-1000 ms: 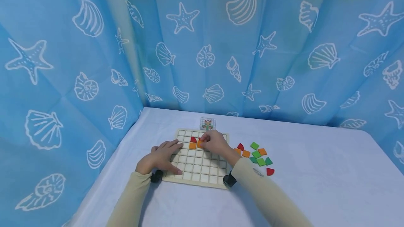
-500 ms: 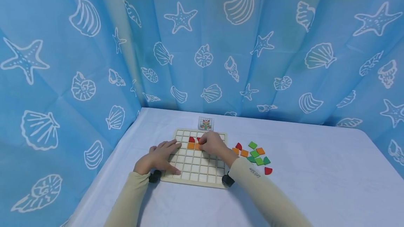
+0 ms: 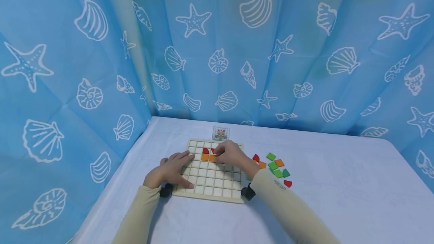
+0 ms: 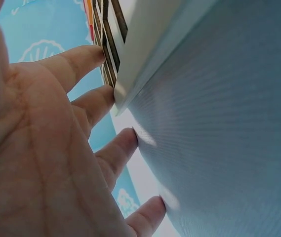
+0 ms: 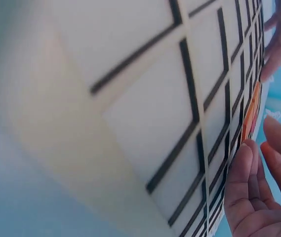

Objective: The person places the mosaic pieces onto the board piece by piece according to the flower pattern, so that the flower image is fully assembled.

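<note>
In the head view, a pale grid board (image 3: 208, 200) lies on the white table. Two orange square tiles (image 3: 205, 157) sit side by side in its upper cells, with red quarter-round tiles (image 3: 205, 150) just above them. My right hand (image 3: 232, 154) is bent over the right-hand orange tile and partly hides it. In the right wrist view, thumb and index finger (image 5: 278, 160) are slightly apart, with no tile visible between them; other fingertips touch the board. My left hand (image 3: 173, 170) is spread, resting on the board's left side; two fingertips (image 4: 108, 91) meet its edge.
Loose green tiles (image 3: 272, 165), orange tiles (image 3: 279, 162) and red tiles (image 3: 288, 183) lie right of the board, some hidden by my right arm. A small pattern card (image 3: 221, 133) is behind the board. A blue shell-print curtain (image 3: 217, 67) hangs behind the table.
The right-hand orange tile, pinched in my right fingers a second ago, now lies flat in its cell. My right forearm has shifted slightly over the loose tiles. My left hand stays put.
</note>
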The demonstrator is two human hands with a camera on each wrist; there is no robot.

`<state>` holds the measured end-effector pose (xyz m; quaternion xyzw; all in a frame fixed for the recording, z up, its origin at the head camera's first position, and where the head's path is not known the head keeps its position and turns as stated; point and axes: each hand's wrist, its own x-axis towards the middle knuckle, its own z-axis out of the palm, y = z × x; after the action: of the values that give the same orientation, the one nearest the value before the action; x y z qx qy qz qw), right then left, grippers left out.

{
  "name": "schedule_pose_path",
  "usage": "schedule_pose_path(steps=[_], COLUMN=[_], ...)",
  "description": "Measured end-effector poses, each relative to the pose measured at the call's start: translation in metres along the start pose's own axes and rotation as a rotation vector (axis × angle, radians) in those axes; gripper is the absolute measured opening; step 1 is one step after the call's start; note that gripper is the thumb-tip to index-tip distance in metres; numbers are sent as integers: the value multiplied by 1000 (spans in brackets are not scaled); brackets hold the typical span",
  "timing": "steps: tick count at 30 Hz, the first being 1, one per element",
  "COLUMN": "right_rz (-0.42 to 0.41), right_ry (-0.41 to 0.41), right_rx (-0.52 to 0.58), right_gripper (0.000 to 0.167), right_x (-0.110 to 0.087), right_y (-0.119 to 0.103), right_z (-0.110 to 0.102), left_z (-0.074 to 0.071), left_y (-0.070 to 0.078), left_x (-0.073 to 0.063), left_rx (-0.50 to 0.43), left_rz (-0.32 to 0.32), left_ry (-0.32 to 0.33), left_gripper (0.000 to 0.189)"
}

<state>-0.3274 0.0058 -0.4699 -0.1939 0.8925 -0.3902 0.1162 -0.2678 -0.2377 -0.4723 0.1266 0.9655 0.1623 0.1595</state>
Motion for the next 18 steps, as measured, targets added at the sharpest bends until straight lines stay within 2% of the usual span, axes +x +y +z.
schedule_pose_path(steps=[8, 12, 18], right_rz=[33, 77, 99], right_ry=[-37, -40, -29], right_rx=[118, 111, 88], right_gripper=[24, 26, 30], right_x=[-5, -8, -20], right_y=[9, 19, 36], right_z=[-19, -30, -49], left_z=[2, 2, 2], left_y=[0, -1, -2], left_x=[2, 1, 1], left_rx=[-5, -1, -5], left_rz=[-4, 4, 12], left_ry=[7, 10, 12], left_gripper=[108, 107, 107])
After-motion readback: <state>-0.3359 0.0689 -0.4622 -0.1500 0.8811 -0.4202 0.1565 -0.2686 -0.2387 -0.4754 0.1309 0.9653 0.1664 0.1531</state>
